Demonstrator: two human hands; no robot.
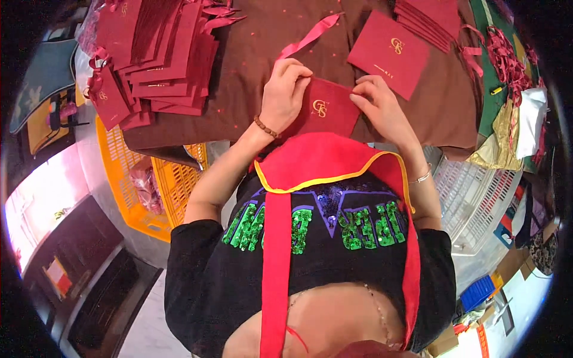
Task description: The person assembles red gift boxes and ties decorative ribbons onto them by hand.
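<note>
A flat dark-red paper gift bag (327, 109) with gold print lies in front of me at the table's near edge. My left hand (285, 95) is closed on its upper left corner, fingers bent. At the upper right corner, my right hand (383, 108) pinches the edge between thumb and fingers. A dark pink ribbon (311, 34) runs from behind my left hand up and to the right over the cloth; whether it is joined to the bag is hidden. Beyond my right hand lies another flat red bag (391, 52).
Stacked red bags with ribbons (170, 65) cover the table's left side. More bags (433, 21) lie at the far right, near a heap of ribbons (506, 56). Below the brown cloth (239, 110) stand yellow crates (140, 191) at left and a white crate (471, 203) at right.
</note>
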